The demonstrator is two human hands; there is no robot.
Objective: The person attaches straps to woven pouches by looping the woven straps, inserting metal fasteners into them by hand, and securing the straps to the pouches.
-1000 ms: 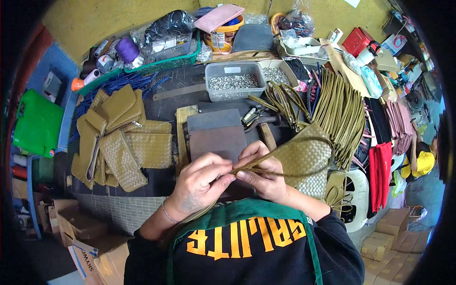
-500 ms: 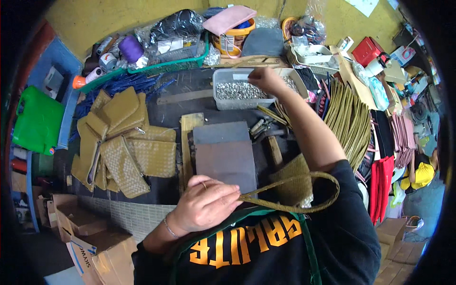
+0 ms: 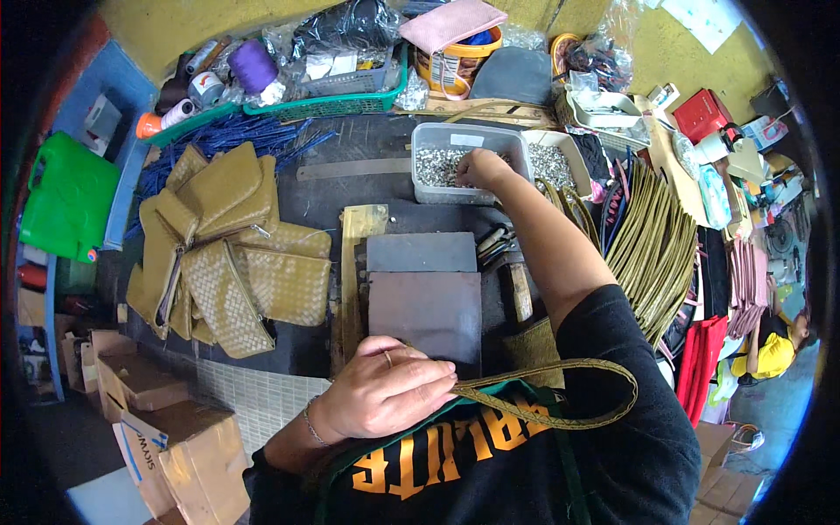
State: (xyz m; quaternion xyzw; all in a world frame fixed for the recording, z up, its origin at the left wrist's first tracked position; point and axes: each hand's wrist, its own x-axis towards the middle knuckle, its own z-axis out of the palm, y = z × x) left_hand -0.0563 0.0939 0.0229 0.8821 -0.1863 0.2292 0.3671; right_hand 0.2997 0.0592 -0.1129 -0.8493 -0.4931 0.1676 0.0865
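My left hand (image 3: pixel 389 387) is closed around the joined ends of an olive-gold woven strap (image 3: pixel 604 420), whose loop stretches to the right in front of my shirt. Farther off, my right hand (image 3: pixel 483 169) reaches down into a clear plastic bin (image 3: pixel 459 198) of small shiny metal pieces (image 3: pixel 436 166). Its fingers are bunched together among the pieces, and whatever lies between the fingertips is hidden. Between my arms lie a dark red-brown slab (image 3: pixel 424 311) and a grey block (image 3: pixel 422 253) behind it.
Olive woven zip pouches (image 3: pixel 232 284) are heaped on the left. A hammer (image 3: pixel 521 293) and other hand tools lie right of the slab. Many olive straps (image 3: pixel 647 254) hang bundled farther right. A second tray of metal pieces (image 3: pixel 551 164) adjoins the bin. Another person (image 3: pixel 775 346) is at the far right.
My right hand has gone from above the bin down into the metal pieces. My left hand still grips the strap, whose loop has shifted slightly lower. The whole view has shifted a little.
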